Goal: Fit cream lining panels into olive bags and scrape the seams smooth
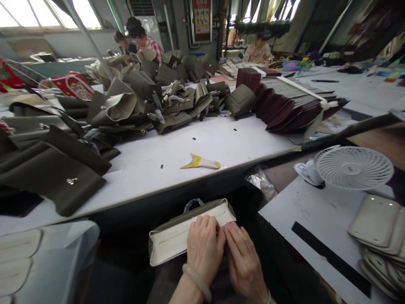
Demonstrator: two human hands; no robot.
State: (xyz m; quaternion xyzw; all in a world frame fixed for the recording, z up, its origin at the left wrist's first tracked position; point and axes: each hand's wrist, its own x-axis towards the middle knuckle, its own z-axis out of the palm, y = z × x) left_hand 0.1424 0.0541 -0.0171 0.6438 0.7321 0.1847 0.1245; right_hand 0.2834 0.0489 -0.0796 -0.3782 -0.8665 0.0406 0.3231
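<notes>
A partly made handbag point(172, 235) sits in my lap, with a long cream face turned up and olive-green sides. A dark slit runs along the cream face, and a loop in clear wrapping point(193, 204) sticks out at its far side. My left hand point(205, 242), with a pale bangle at the wrist, curls its fingers over the bag's near edge. Close beside it, my right hand point(243, 255) presses its fingers together at the right end of that edge. The two hands almost touch at the fingertips. Whatever lies under the fingers is hidden.
Olive bags point(126, 105) pile up on the white table point(152, 179). A yellow notched tool point(201, 162) lies near its front edge. Maroon panels point(281, 103) are stacked at right, above a white fan point(352, 168) and cream pieces point(375, 219). Several people work behind.
</notes>
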